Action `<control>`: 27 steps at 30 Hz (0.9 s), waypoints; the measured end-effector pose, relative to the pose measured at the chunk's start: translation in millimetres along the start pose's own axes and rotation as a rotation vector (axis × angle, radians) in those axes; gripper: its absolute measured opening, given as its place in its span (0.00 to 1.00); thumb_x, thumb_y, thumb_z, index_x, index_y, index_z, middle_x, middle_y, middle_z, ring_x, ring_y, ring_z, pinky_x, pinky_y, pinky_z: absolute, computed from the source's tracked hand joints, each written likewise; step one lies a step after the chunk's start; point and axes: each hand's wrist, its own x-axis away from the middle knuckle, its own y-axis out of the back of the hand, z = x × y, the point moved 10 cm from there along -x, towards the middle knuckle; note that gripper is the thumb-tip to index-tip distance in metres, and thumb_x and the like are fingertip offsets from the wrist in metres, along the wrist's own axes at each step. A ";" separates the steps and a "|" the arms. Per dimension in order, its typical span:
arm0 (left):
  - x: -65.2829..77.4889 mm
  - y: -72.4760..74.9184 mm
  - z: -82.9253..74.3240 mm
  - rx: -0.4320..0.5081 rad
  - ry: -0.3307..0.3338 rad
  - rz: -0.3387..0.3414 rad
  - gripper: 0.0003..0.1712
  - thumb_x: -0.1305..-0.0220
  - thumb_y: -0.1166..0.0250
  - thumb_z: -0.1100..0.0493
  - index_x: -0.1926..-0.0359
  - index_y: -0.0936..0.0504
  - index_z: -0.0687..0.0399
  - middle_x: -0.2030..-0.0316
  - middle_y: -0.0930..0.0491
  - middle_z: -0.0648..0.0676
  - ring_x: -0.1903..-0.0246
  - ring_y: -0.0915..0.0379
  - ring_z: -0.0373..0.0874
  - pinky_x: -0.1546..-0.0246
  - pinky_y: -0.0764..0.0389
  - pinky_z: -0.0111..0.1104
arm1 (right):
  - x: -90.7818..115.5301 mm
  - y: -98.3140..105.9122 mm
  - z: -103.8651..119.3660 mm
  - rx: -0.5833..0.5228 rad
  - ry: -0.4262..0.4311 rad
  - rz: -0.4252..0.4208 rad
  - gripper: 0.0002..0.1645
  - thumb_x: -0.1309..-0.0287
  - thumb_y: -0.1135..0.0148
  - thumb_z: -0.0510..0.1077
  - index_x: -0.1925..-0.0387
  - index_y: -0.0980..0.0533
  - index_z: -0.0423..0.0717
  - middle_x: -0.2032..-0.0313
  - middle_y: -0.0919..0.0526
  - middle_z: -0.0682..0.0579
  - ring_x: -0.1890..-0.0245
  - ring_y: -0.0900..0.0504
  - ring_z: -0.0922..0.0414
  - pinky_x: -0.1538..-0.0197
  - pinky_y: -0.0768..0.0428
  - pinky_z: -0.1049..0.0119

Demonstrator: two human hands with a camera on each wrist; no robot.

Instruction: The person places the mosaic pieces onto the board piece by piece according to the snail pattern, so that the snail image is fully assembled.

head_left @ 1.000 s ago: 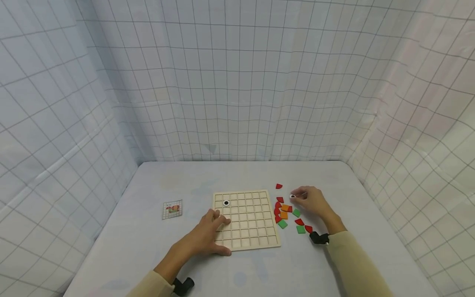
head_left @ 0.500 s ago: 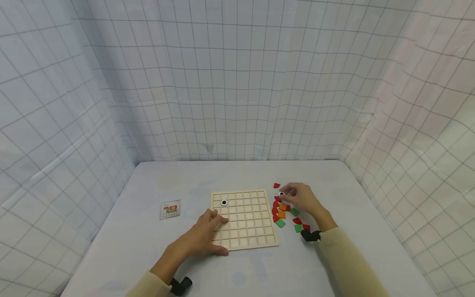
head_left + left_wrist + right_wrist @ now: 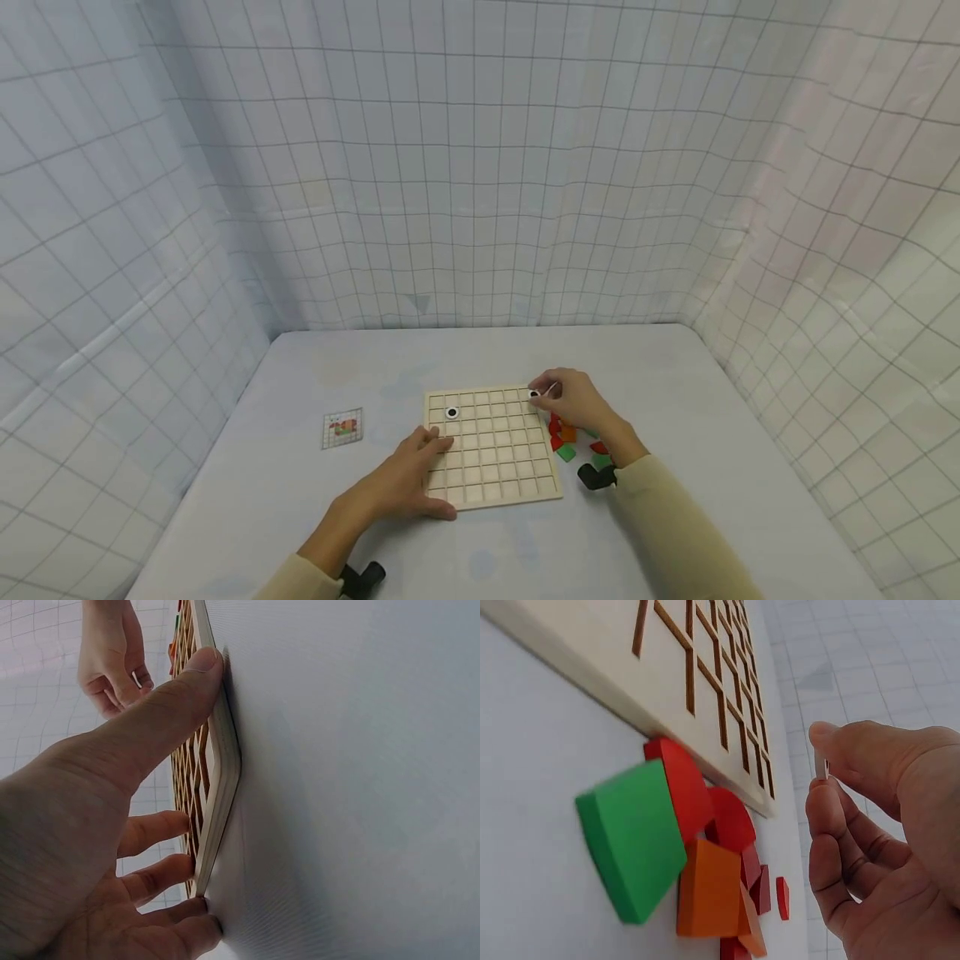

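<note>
My left hand (image 3: pixel 401 479) rests on the near left part of a pale wooden grid board (image 3: pixel 498 454). Its thumb lies over the board's edge in the left wrist view, and the spread fingers touch another side. A white tile with a black dot (image 3: pixel 452 412) sits in the upper left of the grid. My right hand (image 3: pixel 573 400) pinches a similar white eye tile (image 3: pixel 533 394) between thumb and fingertip, over the board's far right corner. In the right wrist view this tile (image 3: pixel 822 766) appears edge-on, apart from the board.
Loose red (image 3: pixel 679 787), orange (image 3: pixel 709 889) and green (image 3: pixel 634 836) pieces lie beside the board's right edge, partly under my right hand and forearm. A small gridded picture card (image 3: pixel 342 427) lies left of the board. Gridded white sheets (image 3: pixel 450 167) enclose the table.
My right hand has moved left with the eye tile, from beyond the loose pieces to the board's far right corner. My left hand has kept its place on the board.
</note>
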 end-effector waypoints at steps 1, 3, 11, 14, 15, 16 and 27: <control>0.1 -0.4 -0.1 0.001 -0.001 0.002 0.69 0.45 0.06 0.39 0.13 0.30 0.62 0.15 0.36 0.74 0.14 0.37 0.75 0.18 0.28 0.70 | -0.7 -2.8 3.6 -0.006 0.010 0.006 0.13 0.24 0.19 0.47 0.45 0.08 0.48 0.53 0.07 0.51 0.59 0.13 0.61 0.55 0.14 0.69; -0.3 -1.1 -0.3 -0.001 -0.003 0.003 0.69 0.46 0.06 0.39 0.13 0.30 0.63 0.15 0.36 0.74 0.14 0.37 0.75 0.18 0.28 0.70 | -2.2 -8.2 11.3 -0.015 0.032 0.019 0.12 0.24 0.20 0.45 0.44 0.08 0.47 0.52 0.07 0.50 0.58 0.13 0.61 0.55 0.14 0.69; -1.5 -1.0 -0.8 -0.020 0.022 0.001 0.73 0.47 0.05 0.39 0.12 0.33 0.66 0.15 0.37 0.74 0.15 0.36 0.74 0.17 0.27 0.68 | -12.4 -32.5 31.6 -0.043 0.071 0.071 0.13 0.24 0.20 0.45 0.43 0.08 0.46 0.51 0.06 0.50 0.58 0.13 0.63 0.51 0.13 0.67; -1.1 -0.6 -1.6 -0.028 0.024 0.002 0.73 0.47 0.05 0.39 0.12 0.33 0.67 0.15 0.36 0.75 0.15 0.36 0.75 0.18 0.27 0.68 | -16.0 -40.7 39.1 -0.039 0.083 0.079 0.12 0.25 0.19 0.44 0.45 0.08 0.47 0.52 0.06 0.51 0.58 0.13 0.63 0.50 0.13 0.67; -0.8 0.0 -2.4 -0.029 0.024 0.000 0.73 0.47 0.05 0.39 0.12 0.33 0.67 0.16 0.36 0.75 0.16 0.35 0.75 0.18 0.27 0.68 | -17.2 -42.9 42.1 -0.036 0.091 0.081 0.12 0.25 0.19 0.44 0.45 0.08 0.46 0.52 0.06 0.51 0.58 0.12 0.63 0.50 0.13 0.67; -0.4 0.6 -3.1 -0.030 0.023 -0.001 0.73 0.47 0.05 0.39 0.12 0.33 0.67 0.16 0.36 0.75 0.16 0.35 0.75 0.18 0.27 0.68 | -18.4 -45.5 44.9 -0.030 0.097 0.081 0.11 0.25 0.19 0.43 0.46 0.08 0.47 0.53 0.06 0.51 0.58 0.12 0.63 0.50 0.13 0.67; -1.0 2.1 -7.2 -0.042 0.018 -0.001 0.71 0.47 0.05 0.40 0.13 0.31 0.67 0.18 0.34 0.75 0.18 0.33 0.75 0.19 0.25 0.67 | -31.6 -75.8 60.1 -0.023 0.088 0.127 0.07 0.26 0.18 0.45 0.52 0.08 0.50 0.56 0.05 0.54 0.59 0.13 0.66 0.51 0.13 0.68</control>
